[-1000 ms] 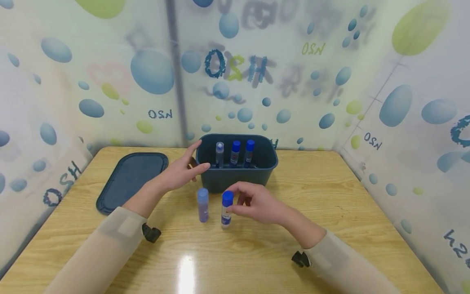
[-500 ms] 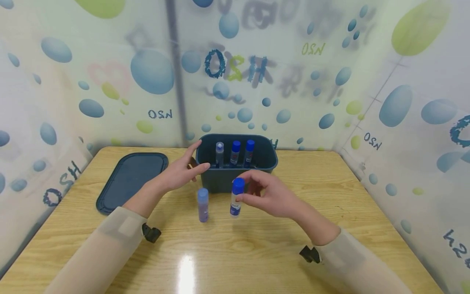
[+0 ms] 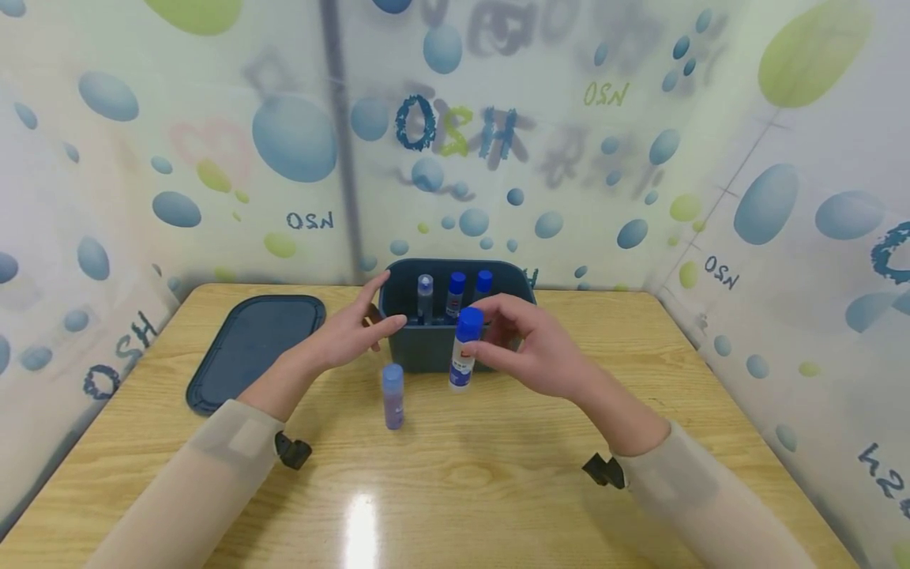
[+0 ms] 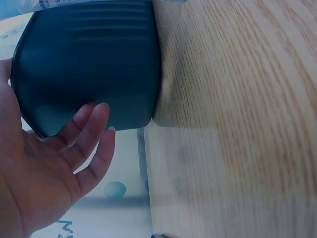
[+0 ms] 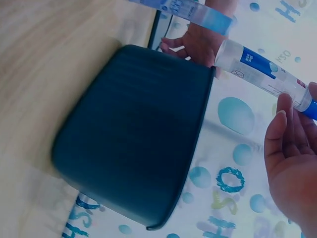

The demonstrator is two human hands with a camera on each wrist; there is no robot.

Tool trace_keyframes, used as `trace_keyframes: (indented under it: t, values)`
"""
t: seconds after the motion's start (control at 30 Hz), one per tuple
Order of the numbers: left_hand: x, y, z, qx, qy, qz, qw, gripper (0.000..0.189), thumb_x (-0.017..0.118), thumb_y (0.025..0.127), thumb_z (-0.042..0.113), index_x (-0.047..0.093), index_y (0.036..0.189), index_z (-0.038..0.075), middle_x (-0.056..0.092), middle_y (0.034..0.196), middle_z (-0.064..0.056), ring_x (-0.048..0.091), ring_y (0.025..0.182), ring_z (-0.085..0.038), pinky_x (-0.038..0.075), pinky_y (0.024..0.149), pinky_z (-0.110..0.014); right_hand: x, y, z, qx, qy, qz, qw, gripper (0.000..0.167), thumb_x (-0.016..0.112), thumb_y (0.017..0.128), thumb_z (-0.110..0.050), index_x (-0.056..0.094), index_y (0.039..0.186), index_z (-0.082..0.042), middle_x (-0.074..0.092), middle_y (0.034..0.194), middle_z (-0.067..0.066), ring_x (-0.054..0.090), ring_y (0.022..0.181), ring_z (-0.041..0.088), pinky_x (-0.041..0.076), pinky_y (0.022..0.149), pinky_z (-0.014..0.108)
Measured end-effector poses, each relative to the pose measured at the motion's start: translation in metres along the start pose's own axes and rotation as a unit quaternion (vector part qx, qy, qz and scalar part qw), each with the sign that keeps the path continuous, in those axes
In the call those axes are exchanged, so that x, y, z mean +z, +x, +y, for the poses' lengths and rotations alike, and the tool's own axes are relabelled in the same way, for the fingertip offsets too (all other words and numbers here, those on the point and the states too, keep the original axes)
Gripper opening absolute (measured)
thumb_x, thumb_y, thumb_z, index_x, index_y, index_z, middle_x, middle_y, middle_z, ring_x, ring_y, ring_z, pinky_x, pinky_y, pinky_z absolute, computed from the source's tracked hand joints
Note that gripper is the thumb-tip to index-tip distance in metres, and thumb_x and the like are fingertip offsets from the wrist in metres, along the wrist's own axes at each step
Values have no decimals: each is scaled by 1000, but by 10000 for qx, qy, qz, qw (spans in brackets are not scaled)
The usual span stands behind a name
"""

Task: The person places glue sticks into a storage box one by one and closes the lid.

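In the head view my right hand (image 3: 529, 344) pinches a white-and-blue glue stick (image 3: 462, 365) near its blue cap, upright in front of the dark bin's (image 3: 434, 348) wall. The right wrist view shows the glue stick (image 5: 262, 67) level with the bin's rim, clear of the table. My left hand (image 3: 348, 336) is spread at the bin's left end, thumb and index finger at the rim; in the left wrist view its other fingers (image 4: 94, 134) bend loosely beside the wall. A translucent purple glue stick (image 3: 393, 399) with a light blue cap stands on the table before the bin.
Inside the bin stand a clear-capped stick (image 3: 425, 300) and two blue-capped glue sticks, one (image 3: 456, 296) beside the other, which is partly behind my right hand. A dark flat lid (image 3: 249, 356) lies at the table's left. A patterned sheet (image 3: 455, 197) hangs behind.
My right hand has lifted the blue-capped glue stick up from the table, forward and slightly right to the bin's front. The left hand and the purple glue stick stay put.
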State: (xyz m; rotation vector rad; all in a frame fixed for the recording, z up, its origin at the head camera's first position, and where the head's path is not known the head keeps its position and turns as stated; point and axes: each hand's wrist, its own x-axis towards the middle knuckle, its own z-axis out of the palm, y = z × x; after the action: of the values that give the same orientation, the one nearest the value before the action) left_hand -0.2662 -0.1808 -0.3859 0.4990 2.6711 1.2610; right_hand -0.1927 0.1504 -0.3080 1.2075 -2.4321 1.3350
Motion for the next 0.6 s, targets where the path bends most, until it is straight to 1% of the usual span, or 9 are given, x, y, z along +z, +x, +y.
trace_keyframes:
  t: [0.07,0.13,0.3,0.6]
  values:
    - [0,0,0,12,25,-17,10000,96,59,108,66,0,178,37,69,113,-13,74,92,-33,58,85,-40,-3,4,-2,-60,-40,67,10000,34,82,97,-3,71,129,-6,73,103,4,65,77,16,57,69,28]
    - [0,0,0,-10,18,-10,10000,96,59,107,66,0,177,38,69,113,-13,74,93,-34,57,85,-40,-6,8,-3,-84,-57,122,9999,34,82,97,-3,70,129,-5,73,102,5,66,78,15,58,69,29]
    - [-1,-1,2,8,15,-3,10000,95,59,108,66,1,177,38,69,113,-13,74,93,-33,56,85,-40,-12,19,-6,-107,-90,251,9996,34,80,98,-2,70,130,-4,75,100,7,68,76,16,56,67,29]
    - [0,-1,2,43,3,4,10000,95,60,108,63,1,178,37,69,113,-14,74,92,-33,56,84,-40,-19,41,-2,205,-204,539,9981,37,79,101,-7,68,136,-3,74,103,12,71,82,19,60,77,31]
